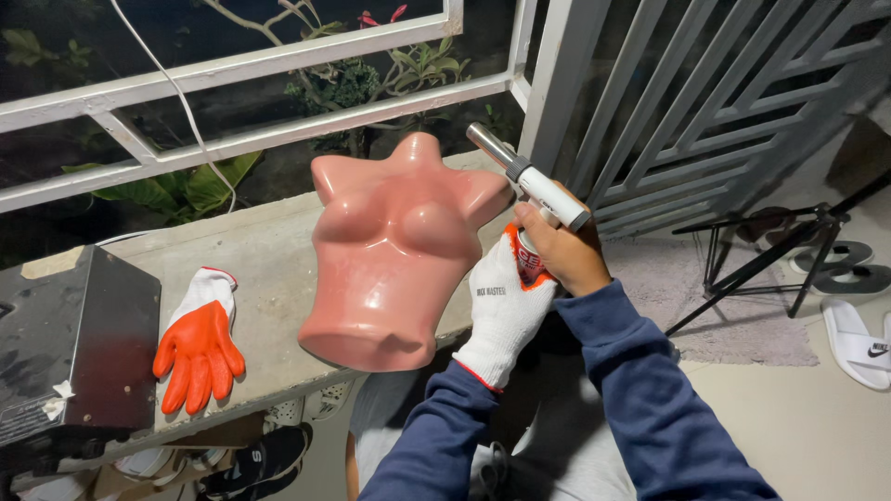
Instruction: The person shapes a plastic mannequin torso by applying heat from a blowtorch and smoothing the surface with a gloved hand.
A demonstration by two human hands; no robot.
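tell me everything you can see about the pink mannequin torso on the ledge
The mannequin torso is a glossy pink, hard-plastic-looking female bust without head, arms or legs: a short neck stub, rounded shoulder caps and an open, cut-off waist. It lies tilted back on the concrete ledge, neck toward the white window bars, waist end overhanging the ledge's front edge. The gloved left hand sits at its lower right side, and contact cannot be told. The torch in the bare right hand points near its shoulder.

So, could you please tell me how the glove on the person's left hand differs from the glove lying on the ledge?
The worn glove covers the left hand and wraps a torch canister; the loose glove lies flat and empty on the concrete ledge. The worn glove shows mostly its white knit back, while the loose glove shows its orange-coated palm and fingers. Both are white knit with orange coating.
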